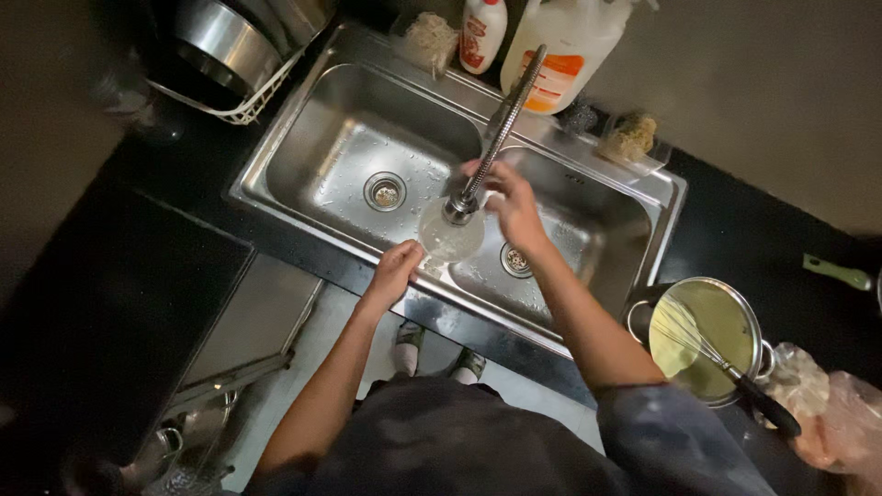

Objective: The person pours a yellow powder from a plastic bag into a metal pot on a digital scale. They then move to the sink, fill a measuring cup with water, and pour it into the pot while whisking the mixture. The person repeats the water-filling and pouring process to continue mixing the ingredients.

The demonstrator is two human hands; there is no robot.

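Stainless steel double sink (303, 147) is lying directly beneath both hands. The left hand (397, 271) is closing around the near rim of a clear glass vessel (450, 241), fingers curled and thumb over the edge, holding it under the spout. The right hand (513, 204) is reaching to the flexible metal faucet (501, 124), fingers loosely bent around its lower neck just above the vessel; how firmly it is gripping cannot be told from this angle. The vessel is hanging over the divider between the two basins, just beyond the left hand and touching or nearly touching the faucet head. It is looking transparent, rounded and wet, possibly a bowl or jar, though the dim light is leaving its exact shape uncertain. Good practice at this stage is calling for a steady left-hand grip and the spout centred over the opening. Right of the right arm, a pot (707, 338) with a whisk (712, 354) is standing on the counter. Beyond both hands, detergent bottles (542, 46) are standing.
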